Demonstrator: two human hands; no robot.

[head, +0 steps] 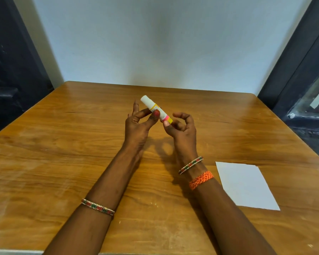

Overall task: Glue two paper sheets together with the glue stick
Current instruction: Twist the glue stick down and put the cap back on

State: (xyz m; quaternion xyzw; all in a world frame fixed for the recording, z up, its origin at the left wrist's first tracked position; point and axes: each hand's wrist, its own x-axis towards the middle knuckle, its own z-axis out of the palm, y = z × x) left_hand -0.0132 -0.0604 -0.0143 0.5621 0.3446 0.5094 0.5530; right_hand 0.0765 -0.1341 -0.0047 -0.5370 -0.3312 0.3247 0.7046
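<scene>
Both hands hold a glue stick (155, 108) above the middle of the wooden table (63, 144). The stick is white with a yellow and pink label and a yellow base, tilted with its white cap end pointing up and left. My left hand (138, 124) pinches its middle between thumb and fingers. My right hand (182, 127) grips the yellow base end with thumb and fingertips. White paper (246, 185) lies flat on the table at the right, beside my right forearm. It looks like one sheet; whether another lies under it I cannot tell.
A pale wall stands behind the table's far edge. Dark panels flank the table on the left and right. Bangles circle both wrists, and an orange braided band (201, 180) sits on the right wrist.
</scene>
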